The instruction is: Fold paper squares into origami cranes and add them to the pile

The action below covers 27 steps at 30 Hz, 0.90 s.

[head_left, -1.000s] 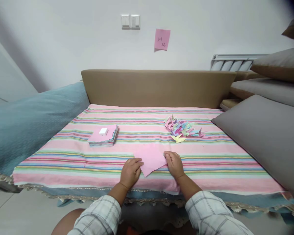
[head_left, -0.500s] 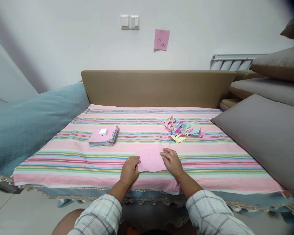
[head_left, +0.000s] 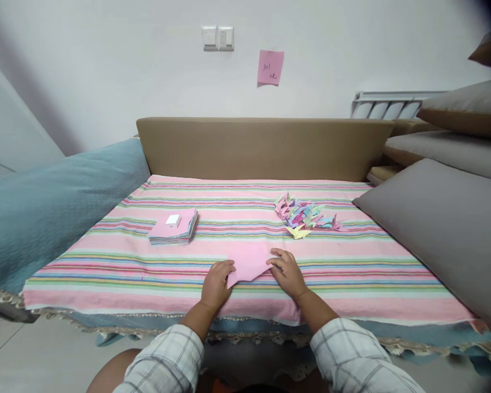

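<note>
At lower centre, the paper (head_left: 249, 263) has turned; left hand (head_left: 218, 283) and right hand (head_left: 288, 273) pinch its sides, so adjusting seems unfinished.

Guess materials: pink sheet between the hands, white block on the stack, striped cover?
Pink sheet: paper, matte; thin, with creased, straight edges.
White block: possibly plastic, smooth and plain; too small to be sure.
Striped cover: woven fabric, perhaps cotton, matte; soft wrinkles, no glare.

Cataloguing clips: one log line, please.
left hand: at pink sheet, left edge; right hand: at its right edge; paper stack: beyond, left; folded papers: beyond, right
</note>
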### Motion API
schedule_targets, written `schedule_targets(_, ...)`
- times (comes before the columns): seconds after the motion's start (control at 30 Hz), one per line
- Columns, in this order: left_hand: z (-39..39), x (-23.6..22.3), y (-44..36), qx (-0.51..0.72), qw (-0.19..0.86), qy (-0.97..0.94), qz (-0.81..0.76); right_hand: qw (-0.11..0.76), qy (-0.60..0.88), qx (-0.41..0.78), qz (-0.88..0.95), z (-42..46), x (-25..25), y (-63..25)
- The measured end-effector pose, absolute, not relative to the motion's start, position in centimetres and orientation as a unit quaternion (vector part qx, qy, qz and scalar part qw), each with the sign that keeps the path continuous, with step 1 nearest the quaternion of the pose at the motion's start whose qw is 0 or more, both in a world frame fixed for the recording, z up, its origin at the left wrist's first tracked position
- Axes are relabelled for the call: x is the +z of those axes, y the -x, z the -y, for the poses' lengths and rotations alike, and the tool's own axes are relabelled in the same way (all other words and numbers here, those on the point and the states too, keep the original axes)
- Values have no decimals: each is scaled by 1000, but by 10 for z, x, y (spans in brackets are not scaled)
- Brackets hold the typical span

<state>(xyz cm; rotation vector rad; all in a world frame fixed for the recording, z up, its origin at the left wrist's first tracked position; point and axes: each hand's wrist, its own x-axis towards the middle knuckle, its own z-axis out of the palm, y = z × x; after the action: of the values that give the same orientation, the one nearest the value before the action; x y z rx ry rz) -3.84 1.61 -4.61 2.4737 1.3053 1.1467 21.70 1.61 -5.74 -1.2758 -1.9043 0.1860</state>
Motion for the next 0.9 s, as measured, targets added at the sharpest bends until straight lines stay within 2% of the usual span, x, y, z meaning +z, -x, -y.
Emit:
schedule_targets(0.2,-16,-46,38,372,48,-819,-434,386,509,89,765,-16,-57,-217)
schedule_targets(0.5,-17,-43,35,374,-9,-773,-512,403,511,84,755,-13,-52,-214)
schedule_targets(0.9,-21,-38,31,354,43,-734,-577,397,546,86,733,-15,-54,-215)
